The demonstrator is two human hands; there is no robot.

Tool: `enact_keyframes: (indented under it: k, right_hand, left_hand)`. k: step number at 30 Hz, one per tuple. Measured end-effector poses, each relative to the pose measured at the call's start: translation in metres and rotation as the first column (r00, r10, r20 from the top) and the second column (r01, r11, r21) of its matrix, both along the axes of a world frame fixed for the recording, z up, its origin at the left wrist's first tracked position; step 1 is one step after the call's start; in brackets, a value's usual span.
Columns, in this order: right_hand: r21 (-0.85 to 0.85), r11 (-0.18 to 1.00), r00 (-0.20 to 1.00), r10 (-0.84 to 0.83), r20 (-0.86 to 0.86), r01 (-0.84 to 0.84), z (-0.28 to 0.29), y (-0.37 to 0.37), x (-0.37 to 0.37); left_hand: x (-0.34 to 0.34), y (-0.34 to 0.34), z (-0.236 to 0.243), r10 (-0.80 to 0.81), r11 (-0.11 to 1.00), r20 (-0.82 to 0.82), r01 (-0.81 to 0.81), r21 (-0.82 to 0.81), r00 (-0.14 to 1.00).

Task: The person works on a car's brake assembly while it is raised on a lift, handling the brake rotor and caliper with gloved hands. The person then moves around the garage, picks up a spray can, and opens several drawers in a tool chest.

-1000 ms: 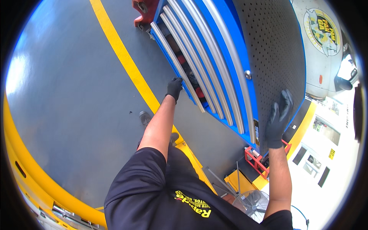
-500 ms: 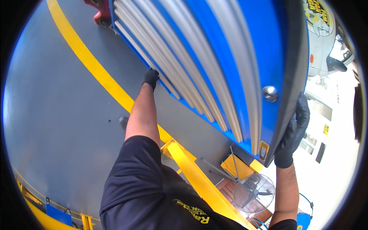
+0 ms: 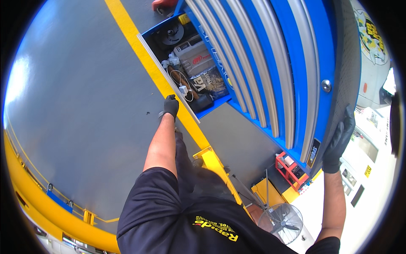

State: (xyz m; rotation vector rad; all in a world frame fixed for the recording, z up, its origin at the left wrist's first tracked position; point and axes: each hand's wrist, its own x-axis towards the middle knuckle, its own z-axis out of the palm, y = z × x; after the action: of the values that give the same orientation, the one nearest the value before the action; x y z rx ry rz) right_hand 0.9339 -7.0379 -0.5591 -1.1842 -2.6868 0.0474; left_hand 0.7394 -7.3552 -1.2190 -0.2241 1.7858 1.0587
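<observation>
A blue tool cabinet [image 3: 277, 25] with long silver drawer handles fills the upper right. Its bottom drawer [image 3: 211, 111] is pulled out, showing a grey tool case [image 3: 194, 57], a dark disc-shaped part [image 3: 171, 34], a white cord with a plug [image 3: 183, 89] and a dark printed bag [image 3: 211, 82]. My left hand [image 3: 171, 106], in a black glove, has its fingers curled just beside the drawer's silver front edge, a small gap between them. My right hand [image 3: 339, 142], also gloved, lies flat with fingers stretched along the cabinet's black top.
A yellow floor stripe [image 3: 127, 25] passes under the drawer front. Near my body stand a yellow steel post [image 3: 213, 163], a round floor fan [image 3: 281, 222] and a red cart [image 3: 292, 171]. A light-coloured vehicle [image 3: 372, 80] is at the far right.
The bottom drawer has come out toward the left, baring its contents. My left hand has moved down and slightly right in view; my right hand remains on the cabinet's top.
</observation>
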Motion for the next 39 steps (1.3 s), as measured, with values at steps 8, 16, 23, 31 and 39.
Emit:
enact_keyframes:
  k: [8,16,23,31,39]
  right_hand:
    - [0.014,0.999,0.999,0.049,-0.018,-0.049,-0.029,0.075,0.037]
    - [0.026,0.995,0.996,0.092,0.001,-0.092,-0.012,0.097,0.037]
    - [0.002,0.995,0.995,0.095,-0.001,-0.095,0.004,0.062,0.008]
    - [-0.028,0.995,0.993,0.100,0.065,-0.099,0.041,-0.004,0.006]
    - [-0.108,0.994,0.999,0.020,-0.042,-0.025,0.056,-0.008,-0.014]
  left_hand:
    - [0.031,-0.043,0.007,0.095,0.995,-0.208,-0.086,0.051,0.974]
    - [0.001,-0.056,0.049,-0.214,0.918,-0.257,0.104,-0.382,0.942]
    - [-0.011,0.063,0.124,-0.508,0.860,-0.632,0.382,-0.338,0.585]
    - [-0.060,0.050,0.128,-0.812,0.561,-0.404,0.755,-0.339,0.421]
    - [-0.027,0.021,0.183,-0.744,0.574,-0.616,0.721,-0.388,0.260]
